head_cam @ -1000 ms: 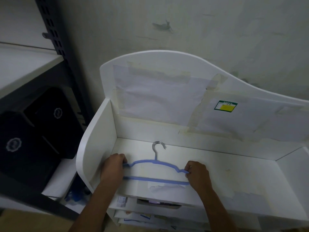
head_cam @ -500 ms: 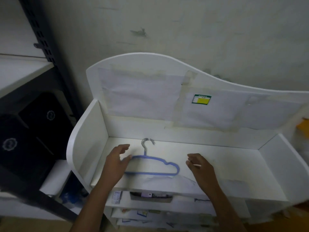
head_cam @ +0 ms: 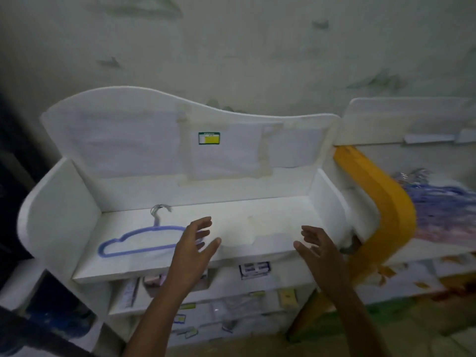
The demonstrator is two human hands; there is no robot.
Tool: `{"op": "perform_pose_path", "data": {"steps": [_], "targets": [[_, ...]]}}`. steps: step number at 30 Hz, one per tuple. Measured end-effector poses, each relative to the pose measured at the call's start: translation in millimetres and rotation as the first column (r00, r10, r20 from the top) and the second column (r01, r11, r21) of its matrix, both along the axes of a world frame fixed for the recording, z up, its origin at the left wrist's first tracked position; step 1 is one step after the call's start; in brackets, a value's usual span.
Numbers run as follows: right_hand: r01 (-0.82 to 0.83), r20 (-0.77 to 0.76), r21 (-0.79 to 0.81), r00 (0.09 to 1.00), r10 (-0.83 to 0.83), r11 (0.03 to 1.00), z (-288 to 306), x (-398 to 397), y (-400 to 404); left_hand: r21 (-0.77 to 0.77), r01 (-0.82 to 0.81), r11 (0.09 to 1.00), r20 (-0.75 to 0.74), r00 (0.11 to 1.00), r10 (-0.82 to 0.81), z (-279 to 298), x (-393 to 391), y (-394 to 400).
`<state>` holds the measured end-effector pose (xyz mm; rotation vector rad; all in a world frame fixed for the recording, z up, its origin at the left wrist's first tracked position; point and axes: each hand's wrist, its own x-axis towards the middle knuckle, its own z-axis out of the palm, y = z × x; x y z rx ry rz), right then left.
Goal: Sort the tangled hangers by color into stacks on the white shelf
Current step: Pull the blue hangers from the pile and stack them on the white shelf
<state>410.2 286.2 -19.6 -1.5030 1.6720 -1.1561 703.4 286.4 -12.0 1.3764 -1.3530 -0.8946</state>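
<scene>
One blue hanger (head_cam: 134, 239) with a metal hook lies flat on the left half of the white shelf (head_cam: 257, 220). My left hand (head_cam: 194, 243) hovers open over the hanger's right end, fingers spread, holding nothing. My right hand (head_cam: 318, 247) is open above the shelf's front right part, also holding nothing. A blurred tangle of blue and pinkish hangers (head_cam: 443, 210) lies on a surface at the far right, beyond a yellow curved piece.
A yellow curved frame (head_cam: 381, 202) stands between the shelf and the hanger pile. Lower shelf levels (head_cam: 231, 300) hold papers and small boxes. A dark rack (head_cam: 15, 140) sits at the left. The wall is close behind.
Both hands have let go of the blue hanger and shifted right. The view has swung right, bringing the yellow frame and the hanger tangle into sight.
</scene>
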Motion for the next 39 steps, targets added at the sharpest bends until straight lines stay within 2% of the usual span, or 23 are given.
{"op": "perform_pose_path", "data": {"steps": [9,14,21,25,32,39], "targets": [[0.254,-0.116,-0.024,0.96,-0.255,0.967,3,-141,100,0.004,0.229,0.973,-0.042,0.973,-0.229,-2,-152,41],[0.338,-0.06,-0.073,0.937,-0.343,0.938,17,-203,142,-0.001,0.326,0.945,-0.041,0.944,-0.326,15,-228,48],[0.472,-0.028,-0.052,0.88,-0.474,0.88,7,-272,172,-0.011,0.46,0.888,-0.037,0.887,-0.46,22,-322,37],[0.551,-0.045,-0.073,0.831,-0.555,0.831,8,-309,171,0.017,0.527,0.85,-0.037,0.85,-0.526,16,-378,19],[0.596,-0.077,-0.078,0.796,-0.601,0.799,22,-390,134,-0.026,0.637,0.77,-0.058,0.768,-0.637,16,-475,-34],[0.595,-0.1,-0.08,0.793,-0.601,0.799,24,-445,79,-0.032,0.599,0.8,-0.039,0.8,-0.599,13,-539,-95]]}}
